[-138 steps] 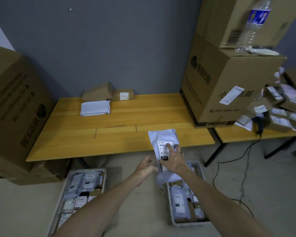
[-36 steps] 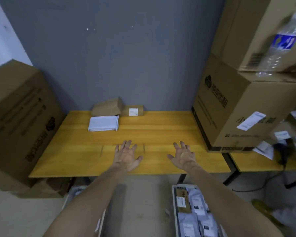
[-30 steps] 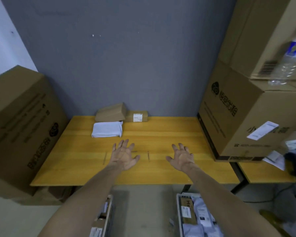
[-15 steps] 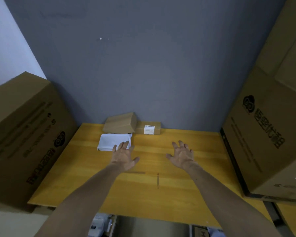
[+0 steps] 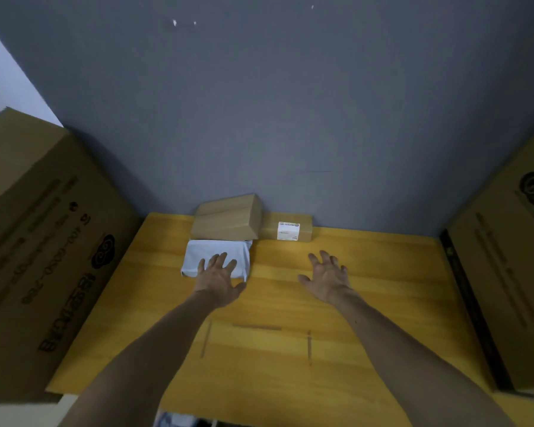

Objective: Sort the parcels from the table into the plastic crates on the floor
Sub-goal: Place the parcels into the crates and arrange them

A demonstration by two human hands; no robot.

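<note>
At the sorting table, we look down along a person's two bare arms stretched over the yellow wooden table (image 5: 383,272). The left hand (image 5: 218,277) lies over the near half of a white soft parcel (image 5: 210,249), fingers straight and fanned, thumb out to the right past the parcel's near right corner. We cannot tell whether the fingers press on the wrap or hover just above it. Nothing is gripped. The right hand (image 5: 327,278) is spread too, palm down above bare wood, holding nothing.

The white parcel lies toward the table's far left, its long axis running left to right, parallel to the grey wall (image 5: 290,118). Its far edge touches a tilted brown box (image 5: 225,218) that leans back against the wall. Just right of that sits a small labelled box (image 5: 285,231), also against the wall.

The parcel lies directly ahead of the left hand and partly beneath it, while the right hand is well apart to the parcel's right, nearer the small labelled box. We judge the left hand is placed to take the white parcel, most likely by closing across its short side or dragging it toward the near edge.

Large cartons flank the table, one on the left (image 5: 43,241) and one on the right (image 5: 512,272). The crates on the floor are all but out of view below the table's near edge.
</note>
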